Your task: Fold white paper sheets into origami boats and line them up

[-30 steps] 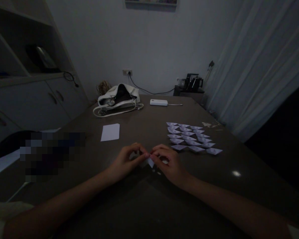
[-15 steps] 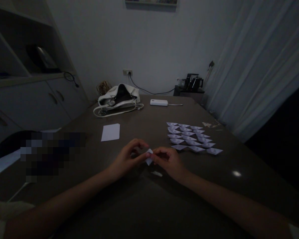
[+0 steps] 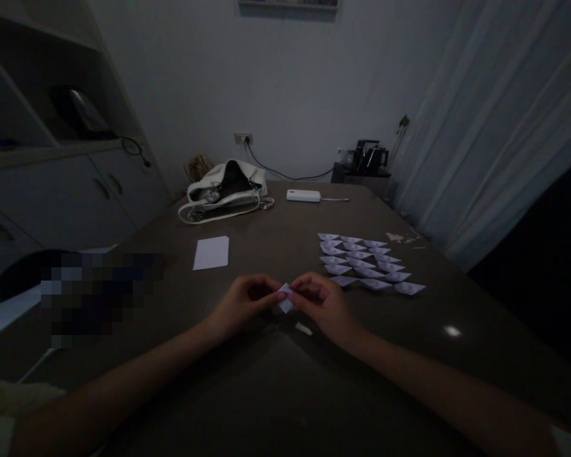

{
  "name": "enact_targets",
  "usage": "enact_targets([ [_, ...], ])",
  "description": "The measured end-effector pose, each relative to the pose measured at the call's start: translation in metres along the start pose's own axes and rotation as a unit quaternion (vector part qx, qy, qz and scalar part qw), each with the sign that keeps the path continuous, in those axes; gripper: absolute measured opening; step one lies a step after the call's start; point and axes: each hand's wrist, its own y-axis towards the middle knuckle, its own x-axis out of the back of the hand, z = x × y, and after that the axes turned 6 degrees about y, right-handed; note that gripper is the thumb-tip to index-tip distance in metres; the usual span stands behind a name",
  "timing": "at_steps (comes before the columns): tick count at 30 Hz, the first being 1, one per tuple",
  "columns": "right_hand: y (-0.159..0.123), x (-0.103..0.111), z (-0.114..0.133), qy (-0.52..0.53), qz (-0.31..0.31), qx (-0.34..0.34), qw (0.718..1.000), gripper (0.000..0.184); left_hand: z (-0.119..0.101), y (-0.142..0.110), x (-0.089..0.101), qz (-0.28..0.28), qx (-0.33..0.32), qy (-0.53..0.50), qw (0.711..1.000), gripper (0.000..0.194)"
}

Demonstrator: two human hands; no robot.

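Note:
Between my two hands is a small folded piece of white paper (image 3: 286,306), diamond-shaped and held with one point downward just above the table. My left hand (image 3: 247,297) pinches its left side between thumb and fingers. From the other side, my right hand (image 3: 322,303) grips it the same way, thumb in front and fingers partly behind. Both thumb tips nearly meet on the paper. Several white paper boats (image 3: 359,263) stand in rows beyond my right hand. A stack of white paper sheets (image 3: 211,252) lies beyond my left hand.
The brown table (image 3: 276,393) carries a white handbag (image 3: 226,190) and a white power bank (image 3: 303,195) with a short cable at the back. Paper scraps (image 3: 402,238) lie near the right edge. A black kettle (image 3: 375,158) stands on a low cabinet behind.
The fingers of both hands have shifted slightly around the folded paper, the left ones lower and the right ones higher. The boats, sheets and bag have stayed put.

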Motion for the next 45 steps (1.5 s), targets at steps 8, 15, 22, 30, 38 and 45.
enact_targets([
  [8, -0.0005, -0.0006, 0.0004, 0.016, 0.002, -0.017, 1.0, 0.02, -0.0001, 0.0003, -0.0011, -0.014, 0.004, 0.011, 1.0, 0.023],
  [15, -0.0008, -0.001, -0.0006, 0.031, 0.0, -0.027, 0.999, 0.019, 0.002, 0.0008, -0.0011, -0.016, 0.007, -0.009, 1.0, 0.022],
  [22, 0.002, -0.0002, -0.0026, 0.023, 0.009, -0.064, 0.998, 0.025, -0.0012, -0.0015, -0.0006, -0.051, 0.01, -0.014, 0.999, 0.029],
  [30, 0.0042, 0.0032, -0.0044, 0.001, 0.034, -0.062, 0.998, 0.026, 0.0018, 0.0012, 0.0008, -0.048, 0.008, -0.026, 0.998, 0.026],
  [38, 0.0032, 0.002, 0.0013, -0.018, 0.04, -0.044, 0.998, 0.021, 0.0014, 0.0017, -0.0005, -0.032, 0.049, -0.07, 0.996, 0.022],
  [45, 0.0024, 0.0021, 0.0037, -0.051, 0.041, -0.05, 0.997, 0.022, 0.0035, 0.0018, -0.0003, -0.02, 0.033, -0.04, 0.998, 0.02],
])
